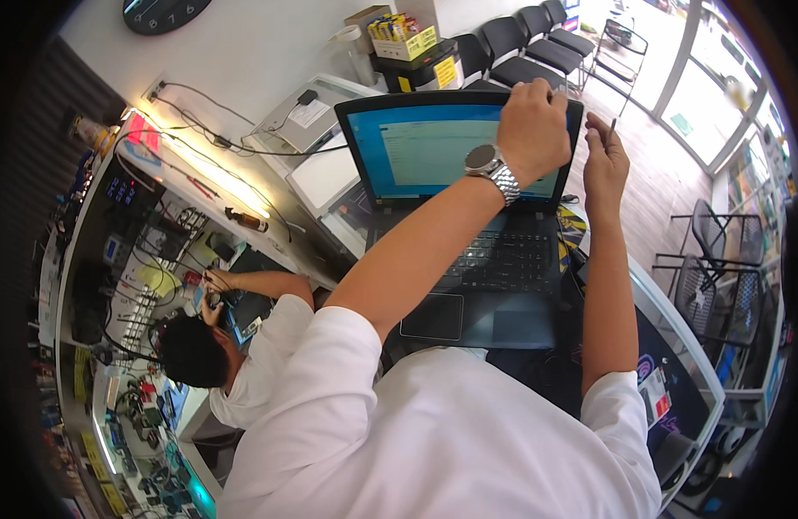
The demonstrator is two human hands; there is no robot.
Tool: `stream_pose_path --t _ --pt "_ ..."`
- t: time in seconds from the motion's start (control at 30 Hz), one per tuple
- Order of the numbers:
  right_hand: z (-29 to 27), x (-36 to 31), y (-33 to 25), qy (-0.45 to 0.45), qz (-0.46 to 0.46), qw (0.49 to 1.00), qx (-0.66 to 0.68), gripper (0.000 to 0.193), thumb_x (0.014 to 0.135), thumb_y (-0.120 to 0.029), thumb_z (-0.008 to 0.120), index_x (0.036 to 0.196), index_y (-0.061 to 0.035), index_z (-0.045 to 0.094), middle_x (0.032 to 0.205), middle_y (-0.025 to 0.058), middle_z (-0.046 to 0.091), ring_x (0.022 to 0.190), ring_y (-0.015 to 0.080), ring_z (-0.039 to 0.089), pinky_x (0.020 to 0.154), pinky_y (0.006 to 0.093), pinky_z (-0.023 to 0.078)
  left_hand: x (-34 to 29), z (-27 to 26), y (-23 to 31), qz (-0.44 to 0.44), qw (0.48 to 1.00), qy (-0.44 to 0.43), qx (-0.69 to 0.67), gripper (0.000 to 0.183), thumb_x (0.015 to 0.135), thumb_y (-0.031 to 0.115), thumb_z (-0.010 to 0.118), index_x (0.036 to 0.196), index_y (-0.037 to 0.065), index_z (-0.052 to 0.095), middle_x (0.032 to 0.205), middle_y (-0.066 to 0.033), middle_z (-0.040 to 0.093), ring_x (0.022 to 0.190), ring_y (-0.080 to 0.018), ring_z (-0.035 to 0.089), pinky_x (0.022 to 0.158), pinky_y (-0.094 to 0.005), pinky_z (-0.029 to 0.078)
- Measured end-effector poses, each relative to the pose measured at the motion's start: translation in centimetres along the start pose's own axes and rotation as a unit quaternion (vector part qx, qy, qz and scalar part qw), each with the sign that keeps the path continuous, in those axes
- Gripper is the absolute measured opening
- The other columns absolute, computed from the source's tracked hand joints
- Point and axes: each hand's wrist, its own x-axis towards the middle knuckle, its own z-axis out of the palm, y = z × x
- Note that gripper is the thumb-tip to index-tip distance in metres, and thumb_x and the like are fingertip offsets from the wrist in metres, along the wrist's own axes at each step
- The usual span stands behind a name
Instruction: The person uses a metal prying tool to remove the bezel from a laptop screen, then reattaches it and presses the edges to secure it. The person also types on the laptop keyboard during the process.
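Note:
An open black laptop stands in front of me, its lit screen showing a pale window on blue. My left hand, with a silver watch on its wrist, is closed in front of the screen's upper right corner. Its fingertips are partly hidden, so whether they grip the screen's edge is unclear. Just right of the screen is my right hand, raised with fingers bent together around a thin dark stick that pokes up past them. The stick's lower part is hidden in the hand.
At the left, another person works at a cluttered bench with cables and tools. A power cord runs to the laptop's left side. Black chairs line the back; more chairs stand at right, beyond the glass counter's edge.

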Motion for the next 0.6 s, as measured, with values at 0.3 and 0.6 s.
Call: stream_pose_path --t 0.3,0.6 --pt "1.6 -0.1 0.1 -0.001 0.053 0.999 -0.001 0.033 0.11 -0.012 0.06 0.137 0.0032 0.07 0.129 0.0125 0.074 0.116 0.0154 0.068 0.103 0.0314 0.052 -0.4 1.5 -0.8 -0.003 0.998 0.051 -0.045 0.044 0.079 0.012 0.071 0.119 -0.005 0.074 0.112 -0.0234 0.064 0.112 -0.0415 0.063 0.117 -0.0545 0.044" --pt "2.3 -0.5 0.0 0.034 0.037 0.999 0.021 0.028 0.106 -0.011 0.063 0.127 0.0009 0.078 0.109 0.01 0.079 0.096 0.0118 0.068 0.084 0.0285 0.054 -0.4 1.4 -0.9 0.0 0.997 0.066 -0.034 0.039 0.082 0.012 0.07 0.117 -0.003 0.075 0.113 -0.0224 0.066 0.11 -0.0414 0.064 0.116 -0.0528 0.045"
